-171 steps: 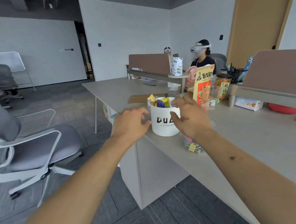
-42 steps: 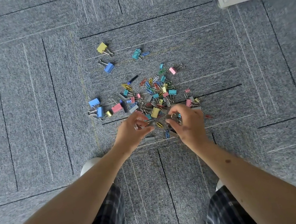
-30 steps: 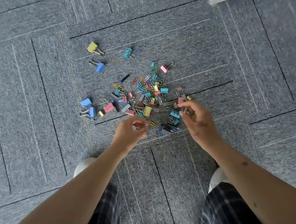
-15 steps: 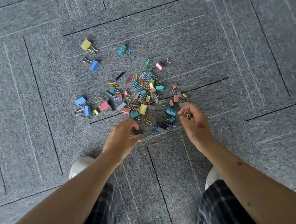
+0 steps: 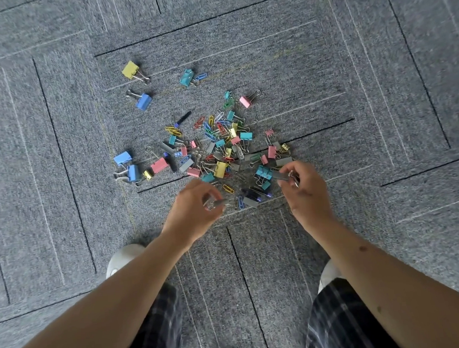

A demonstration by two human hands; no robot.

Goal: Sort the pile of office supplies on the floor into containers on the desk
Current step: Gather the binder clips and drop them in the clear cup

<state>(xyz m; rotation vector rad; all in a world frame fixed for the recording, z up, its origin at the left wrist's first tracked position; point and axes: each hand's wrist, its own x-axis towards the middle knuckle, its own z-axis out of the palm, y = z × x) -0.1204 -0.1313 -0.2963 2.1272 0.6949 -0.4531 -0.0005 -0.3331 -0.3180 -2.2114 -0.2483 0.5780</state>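
Left hand (image 5: 195, 208) pinches a grey metal piece (image 5: 215, 203), right hand (image 5: 305, 191) a grey metal strip (image 5: 280, 176), at the multicoloured binder-clip & paperclip pile (image 5: 220, 152) on grey carpet (image 5: 53, 162) – prob most left to sort

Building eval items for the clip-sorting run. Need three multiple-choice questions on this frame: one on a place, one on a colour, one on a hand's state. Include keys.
1. Where does the yellow binder clip lie relative to the pile?
A. Beyond it to the upper left, apart
B. On top of it
C. On its near right side

2. What colour is the binder clip nearest that yellow one?
A. Pink
B. Blue
C. Green

3. What is the right hand doing?
A. Lying flat, fingers straight
B. Out of view
C. Pinching grey metal pieces at the pile's near edge

Answers:
1 A, it sits alone on bare carpet past the pile.
2 B, its body is plainly blue.
3 C, thumb and fingers curl round the pieces.
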